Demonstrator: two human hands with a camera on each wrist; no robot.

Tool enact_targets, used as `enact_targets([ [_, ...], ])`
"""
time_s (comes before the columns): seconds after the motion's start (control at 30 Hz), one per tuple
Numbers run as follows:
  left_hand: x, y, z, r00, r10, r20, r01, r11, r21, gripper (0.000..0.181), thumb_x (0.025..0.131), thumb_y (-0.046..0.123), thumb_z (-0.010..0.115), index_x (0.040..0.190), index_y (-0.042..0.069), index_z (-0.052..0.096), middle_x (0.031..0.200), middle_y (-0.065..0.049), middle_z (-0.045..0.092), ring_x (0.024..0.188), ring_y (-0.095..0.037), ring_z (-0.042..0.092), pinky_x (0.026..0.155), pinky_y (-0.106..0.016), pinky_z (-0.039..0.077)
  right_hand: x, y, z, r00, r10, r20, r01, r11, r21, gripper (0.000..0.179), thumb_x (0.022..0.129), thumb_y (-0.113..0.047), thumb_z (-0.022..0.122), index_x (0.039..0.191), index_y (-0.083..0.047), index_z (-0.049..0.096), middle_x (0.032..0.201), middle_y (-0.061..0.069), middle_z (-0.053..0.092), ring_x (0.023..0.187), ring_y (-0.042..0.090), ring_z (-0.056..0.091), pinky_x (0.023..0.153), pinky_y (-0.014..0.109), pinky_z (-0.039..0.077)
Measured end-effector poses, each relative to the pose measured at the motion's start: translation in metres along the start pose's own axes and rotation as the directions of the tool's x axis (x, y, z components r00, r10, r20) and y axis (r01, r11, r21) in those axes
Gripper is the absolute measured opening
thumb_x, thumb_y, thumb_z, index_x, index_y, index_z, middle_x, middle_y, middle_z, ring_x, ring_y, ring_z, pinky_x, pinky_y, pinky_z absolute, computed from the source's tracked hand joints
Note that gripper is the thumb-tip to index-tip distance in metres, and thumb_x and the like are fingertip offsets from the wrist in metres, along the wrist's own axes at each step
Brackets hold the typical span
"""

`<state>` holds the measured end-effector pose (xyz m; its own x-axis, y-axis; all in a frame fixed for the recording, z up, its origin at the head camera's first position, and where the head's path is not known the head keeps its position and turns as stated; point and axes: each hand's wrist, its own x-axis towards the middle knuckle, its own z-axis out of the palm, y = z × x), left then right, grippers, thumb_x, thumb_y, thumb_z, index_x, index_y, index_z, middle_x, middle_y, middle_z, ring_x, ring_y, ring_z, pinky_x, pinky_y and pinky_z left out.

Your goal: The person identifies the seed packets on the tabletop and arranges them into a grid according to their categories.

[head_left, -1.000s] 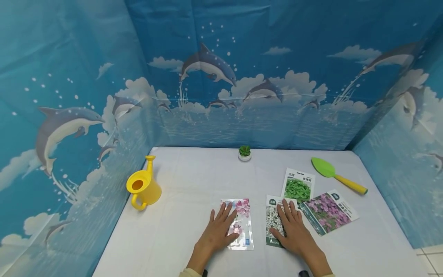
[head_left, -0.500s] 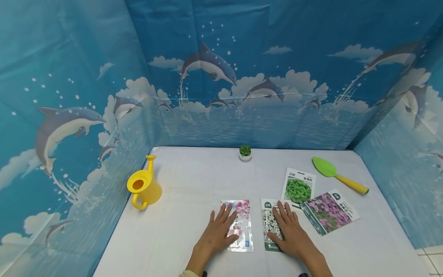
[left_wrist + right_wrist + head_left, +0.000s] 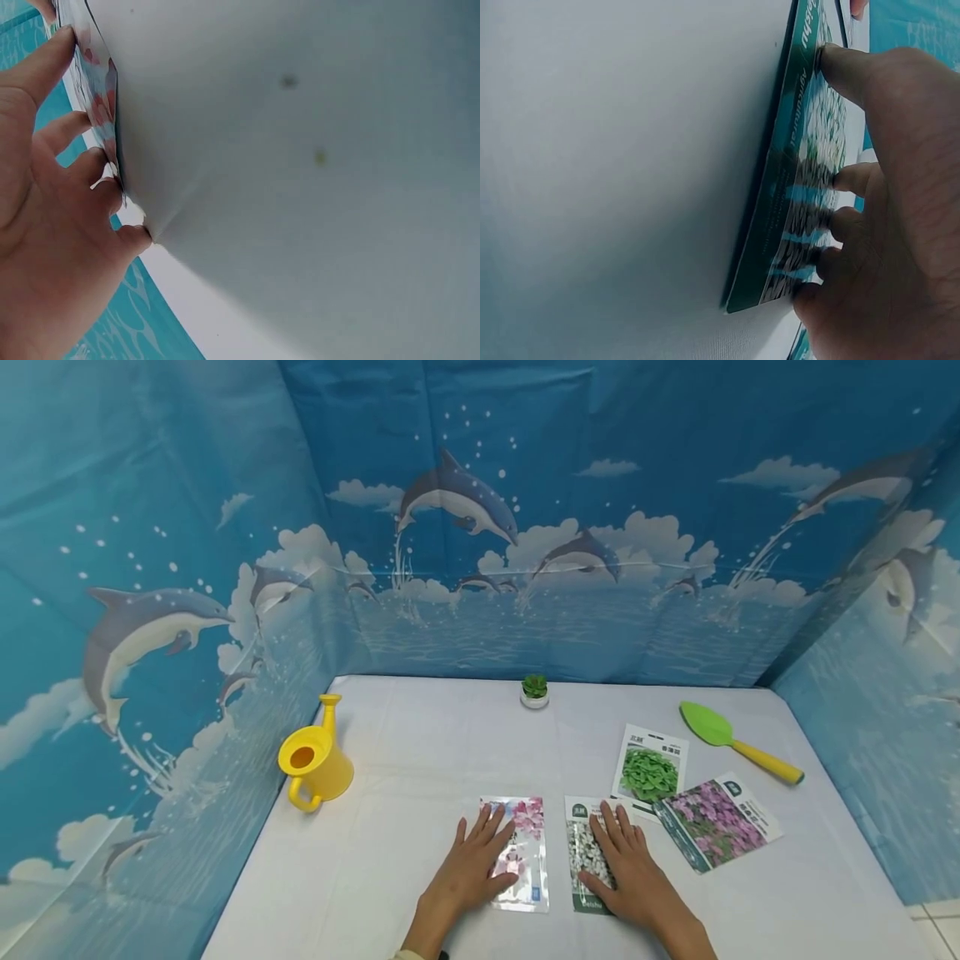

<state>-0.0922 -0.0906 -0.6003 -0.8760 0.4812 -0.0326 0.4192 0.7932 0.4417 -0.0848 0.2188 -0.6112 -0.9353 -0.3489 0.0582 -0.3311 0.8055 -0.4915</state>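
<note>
Blossom-printed packet (image 3: 530,857), flat, glossy, rectangular

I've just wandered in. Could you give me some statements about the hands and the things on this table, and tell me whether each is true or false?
1. The left hand rests on the packet with pink blossoms. True.
2. The right hand rests on the packet with white flowers. True.
3. The green trowel is gripped by the left hand. False: it lies on the table, at the right, away from both hands.
4. The yellow watering can is lying on its side. False: it stands upright.
5. The small potted plant stands near the table's far edge. True.
</note>
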Motion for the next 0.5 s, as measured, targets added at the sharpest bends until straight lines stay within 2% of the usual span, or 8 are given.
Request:
enact_targets([
  [0.2, -0.0028, 0.0015, 0.0009, 1.000, 0.010, -0.017, -0.010, 1.000, -0.007, 0.077, 0.099, 0.040, 0.075, 0.164, 0.010, 0.047, 0.176, -0.014, 0.030, 0.163, -0.040, 0.025, 0.126, -0.070, 0.023, -0.0025, -0.0012, 0.0017, 1.000, -0.005, 0.007, 0.005, 1.000, 0.008, 0.090, 0.098, -0.048, 0.077, 0.164, 0.002, 0.040, 0.175, 0.028, 0.024, 0.163, 0.050, 0.014, 0.123, 0.076, 0.022],
  [0.33, -0.0045, 0.0028, 0.0013, 1.000, -0.008, -0.010, 0.008, 1.000, 0.001, 0.077, 0.099, 0.041, 0.075, 0.164, 0.011, 0.046, 0.177, -0.012, 0.029, 0.164, -0.038, 0.024, 0.127, -0.068, 0.023, -0.0040, -0.0029, 0.0013, 1.000, -0.006, 0.013, 0.006, 1.000, 0.010, 0.091, 0.098, -0.047, 0.077, 0.164, 0.003, 0.040, 0.175, 0.028, 0.023, 0.163, 0.050, 0.013, 0.123, 0.076, 0.021],
  [0.37, -0.0047, 0.0013, 0.0037, 1.000, 0.000, -0.024, 0.000, 1.000, 0.004, 0.077, 0.099, 0.043, 0.074, 0.164, 0.011, 0.047, 0.177, -0.012, 0.029, 0.164, -0.037, 0.024, 0.128, -0.067, 0.024, -0.0044, -0.0031, 0.0013, 1.000, -0.009, 0.009, 0.009, 1.000, 0.009, 0.090, 0.098, -0.047, 0.077, 0.164, 0.002, 0.040, 0.175, 0.028, 0.024, 0.163, 0.049, 0.013, 0.123, 0.076, 0.021],
  [0.5, -0.0063, 0.0018, 0.0034, 0.999, 0.014, -0.043, -0.015, 1.000, -0.018, 0.077, 0.099, 0.043, 0.075, 0.163, 0.010, 0.048, 0.176, -0.014, 0.031, 0.163, -0.039, 0.025, 0.125, -0.072, 0.024, -0.0054, -0.0024, 0.0033, 0.999, -0.031, -0.014, 0.031, 1.000, -0.002, 0.089, 0.099, -0.046, 0.076, 0.164, 0.003, 0.040, 0.175, 0.028, 0.024, 0.164, 0.047, 0.011, 0.123, 0.076, 0.022],
])
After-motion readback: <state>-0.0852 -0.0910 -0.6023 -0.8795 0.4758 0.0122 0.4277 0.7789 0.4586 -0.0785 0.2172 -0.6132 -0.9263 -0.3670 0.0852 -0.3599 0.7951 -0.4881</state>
